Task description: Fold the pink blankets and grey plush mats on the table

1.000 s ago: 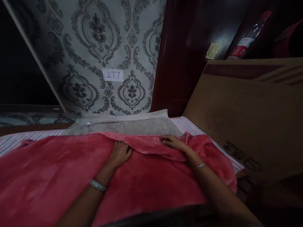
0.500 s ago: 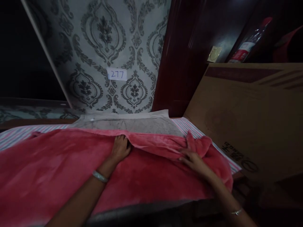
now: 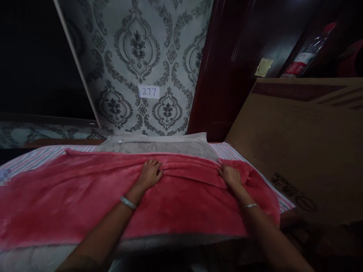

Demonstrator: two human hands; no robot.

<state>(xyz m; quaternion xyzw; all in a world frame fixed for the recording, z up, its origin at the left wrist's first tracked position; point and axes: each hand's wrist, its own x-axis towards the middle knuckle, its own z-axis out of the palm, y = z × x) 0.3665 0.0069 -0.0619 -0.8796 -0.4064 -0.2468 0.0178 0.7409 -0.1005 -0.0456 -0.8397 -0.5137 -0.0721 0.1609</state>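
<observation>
Plush red blanket (image 3: 187, 211) lies long axis left-to-right; its pleats (image 3: 193, 170) span left hand (image 3: 150, 174) to right hand (image 3: 231, 176), both clutching it.

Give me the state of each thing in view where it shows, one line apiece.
Red blanket: spread, rumpled into ridges along its far side.
Left hand: fingers bent, on the blanket.
Right hand: fingers bent into the blanket, grip unclear.
Grey cloth: spread, partly covered by the blanket.
Striped cloth: spread, partly covered.
Bottle: capped.
Screen: dark.
Number card: flat on the wall.
</observation>
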